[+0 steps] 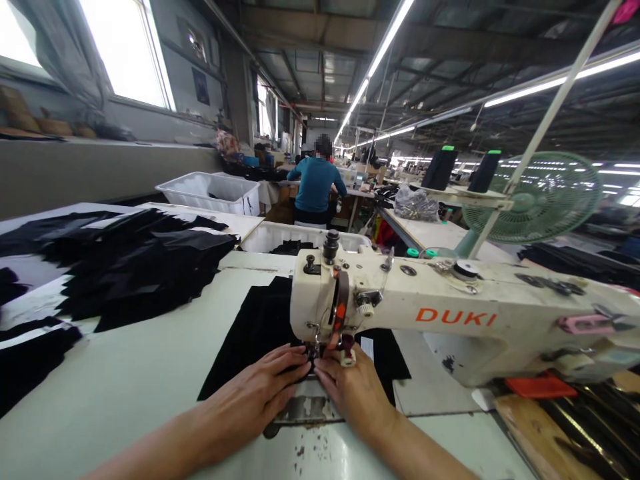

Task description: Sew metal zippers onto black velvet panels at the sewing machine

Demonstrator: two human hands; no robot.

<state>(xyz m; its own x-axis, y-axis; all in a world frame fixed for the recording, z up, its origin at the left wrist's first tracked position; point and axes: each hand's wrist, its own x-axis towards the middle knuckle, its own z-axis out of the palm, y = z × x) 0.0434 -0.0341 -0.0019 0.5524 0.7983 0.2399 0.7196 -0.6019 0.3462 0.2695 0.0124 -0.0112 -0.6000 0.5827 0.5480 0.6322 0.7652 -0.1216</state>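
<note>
A white sewing machine point(390, 293) with orange lettering stands over a piece of black cloth point(250, 333) on the pale table. My left hand point(263, 387) lies on the cloth just left of the needle area, its fingers stretched out and pressing down. On the other side my right hand point(355, 387) has its fingertips at the cloth beside the presser foot, partly behind machine parts. Both hands' fingertips nearly meet in front of the needle. A small white label point(367, 348) shows on the cloth behind my right hand.
Stacked black cloth pieces point(145, 260) cover the table's left side. White bins point(210, 190) stand beyond. A person in a blue top point(315, 183) sits ahead. Thread cones point(440, 168) and a green fan point(535, 197) are at the right; a wooden tray point(540, 437) sits at lower right.
</note>
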